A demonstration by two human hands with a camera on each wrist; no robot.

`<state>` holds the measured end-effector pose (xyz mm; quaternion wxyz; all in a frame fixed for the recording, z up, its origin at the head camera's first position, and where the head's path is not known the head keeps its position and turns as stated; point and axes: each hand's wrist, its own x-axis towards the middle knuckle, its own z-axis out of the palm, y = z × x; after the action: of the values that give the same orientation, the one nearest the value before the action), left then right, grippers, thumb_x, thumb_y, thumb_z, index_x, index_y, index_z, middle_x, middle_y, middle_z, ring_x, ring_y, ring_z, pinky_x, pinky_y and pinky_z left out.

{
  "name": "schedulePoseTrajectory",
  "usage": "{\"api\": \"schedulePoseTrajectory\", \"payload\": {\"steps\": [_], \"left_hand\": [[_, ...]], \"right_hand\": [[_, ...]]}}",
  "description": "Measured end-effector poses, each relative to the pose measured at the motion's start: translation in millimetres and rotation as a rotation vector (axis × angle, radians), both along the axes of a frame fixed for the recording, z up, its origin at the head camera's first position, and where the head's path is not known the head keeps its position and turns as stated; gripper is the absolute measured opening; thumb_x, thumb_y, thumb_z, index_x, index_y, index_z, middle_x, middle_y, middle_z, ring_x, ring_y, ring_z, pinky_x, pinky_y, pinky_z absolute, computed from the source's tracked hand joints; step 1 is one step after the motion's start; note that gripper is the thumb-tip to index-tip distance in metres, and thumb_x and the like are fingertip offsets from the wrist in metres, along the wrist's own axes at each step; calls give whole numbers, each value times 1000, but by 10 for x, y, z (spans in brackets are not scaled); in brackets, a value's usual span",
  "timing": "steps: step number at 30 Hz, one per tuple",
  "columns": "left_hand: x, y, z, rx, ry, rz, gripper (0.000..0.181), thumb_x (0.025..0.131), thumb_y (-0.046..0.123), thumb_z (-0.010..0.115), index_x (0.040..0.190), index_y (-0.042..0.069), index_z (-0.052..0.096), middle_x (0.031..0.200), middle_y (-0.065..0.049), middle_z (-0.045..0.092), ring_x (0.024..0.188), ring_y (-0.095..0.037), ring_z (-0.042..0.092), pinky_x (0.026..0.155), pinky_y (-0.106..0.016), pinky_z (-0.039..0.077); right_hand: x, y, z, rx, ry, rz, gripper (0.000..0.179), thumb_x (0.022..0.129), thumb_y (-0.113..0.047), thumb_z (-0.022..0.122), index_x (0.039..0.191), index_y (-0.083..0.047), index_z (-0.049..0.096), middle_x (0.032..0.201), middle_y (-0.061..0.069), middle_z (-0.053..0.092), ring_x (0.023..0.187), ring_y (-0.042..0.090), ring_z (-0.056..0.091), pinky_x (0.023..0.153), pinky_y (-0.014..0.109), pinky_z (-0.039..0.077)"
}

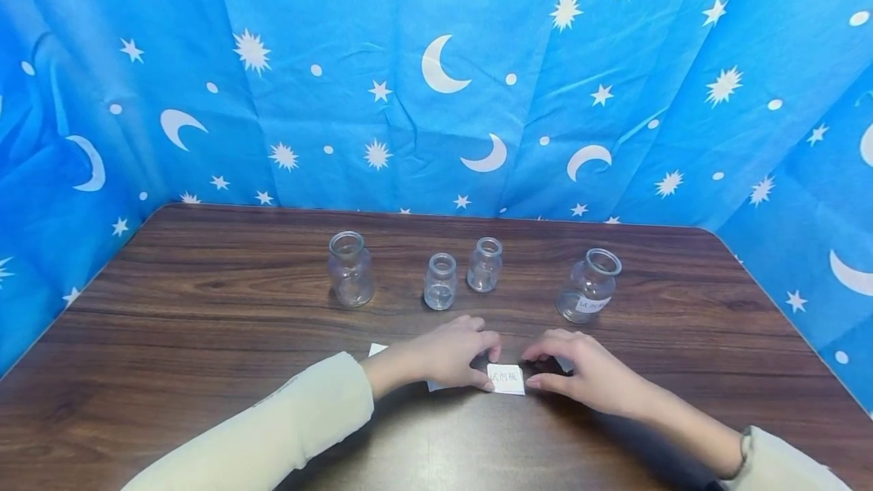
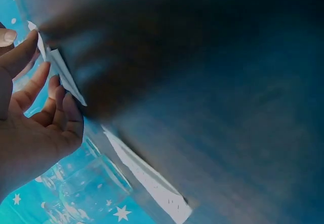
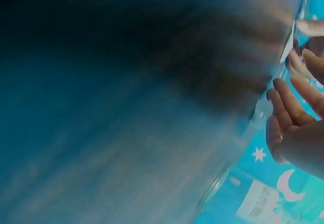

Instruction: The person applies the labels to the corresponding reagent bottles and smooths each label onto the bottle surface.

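In the head view, a small white paper label (image 1: 507, 379) with dark handwriting is between the two hands, low at the front of the jars. My left hand (image 1: 455, 354) holds it at its left edge, the thumb lying over that edge. My right hand (image 1: 583, 373) is just off the label's right side, thumb and forefinger apart, with a narrow gap to it. More white paper (image 1: 436, 386) shows partly under the left hand and forearm. The left wrist view shows a folded-looking paper strip (image 2: 152, 183) on the table.
Behind the hands stand a large glass jar (image 1: 351, 271) at left, two small glass jars (image 1: 440, 283) (image 1: 485, 267) in the middle, and another large glass jar (image 1: 580, 286) at right bearing a written label (image 1: 592, 304). A blue curtain (image 1: 382, 36) borders the brown table (image 1: 204, 286).
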<state>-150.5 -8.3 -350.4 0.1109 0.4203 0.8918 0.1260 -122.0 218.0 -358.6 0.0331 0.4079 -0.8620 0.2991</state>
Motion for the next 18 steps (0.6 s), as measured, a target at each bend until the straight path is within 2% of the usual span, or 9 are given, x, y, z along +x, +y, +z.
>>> {"api": "schedulePoseTrajectory", "payload": {"steps": [5,12,18], "left_hand": [[13,-2,-21,-9,23,12,25,77,36,71,88,21,54,81,9,41,80,-8,41,67,-19,34],[43,23,-26,-24,54,-2,22,77,33,70,84,20,54,80,9,42,80,-7,42,68,-19,35],[65,34,-14,15,48,-19,17,80,22,69,77,19,52,75,10,44,79,-7,45,68,-18,36]], "right_hand": [[14,-77,-21,34,-7,0,20,80,-17,70,98,-12,64,93,-6,59,80,8,51,66,27,43],[26,-133,-64,56,29,-10,21,72,-11,75,90,-13,64,89,-8,51,79,7,47,65,25,42],[37,-164,-75,49,8,-13,21,72,-11,75,90,-13,64,87,-9,49,76,7,45,63,23,42]]}}
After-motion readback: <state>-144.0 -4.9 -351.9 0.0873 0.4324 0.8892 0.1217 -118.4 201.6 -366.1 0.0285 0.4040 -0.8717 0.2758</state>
